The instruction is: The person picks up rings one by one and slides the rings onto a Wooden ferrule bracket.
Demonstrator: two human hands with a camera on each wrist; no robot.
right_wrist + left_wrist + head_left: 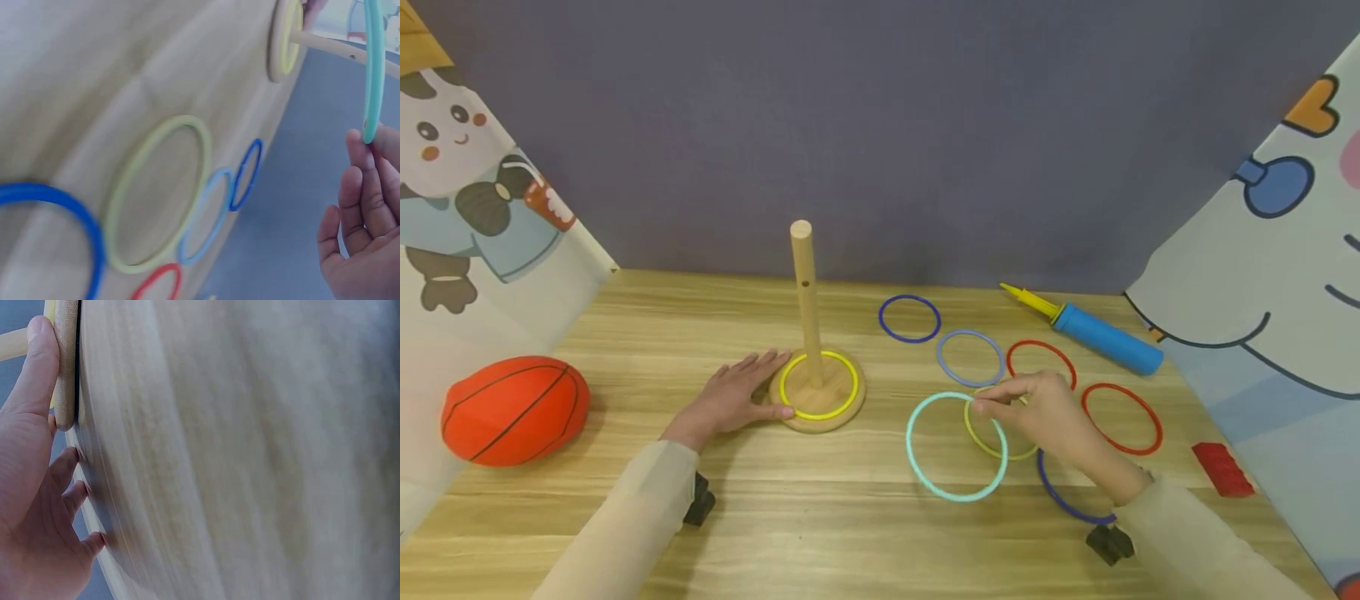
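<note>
I see the right hand [1048,412] pinching the aqua ring [958,497] at lower centre, while the left hand [730,400], fingers extended, touches the stand [809,317], likely to steady it.

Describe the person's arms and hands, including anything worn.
The left sleeve and right sleeve are long, plain and pale cream. A blocky black device shows by the left wrist, a second device by the right. The left hand and right hand wear no gloves.

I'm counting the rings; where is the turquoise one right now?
In the head view, the turquoise ring is just right of centre, pinched by its edge in the right hand, with the wooden post to its left.
</note>
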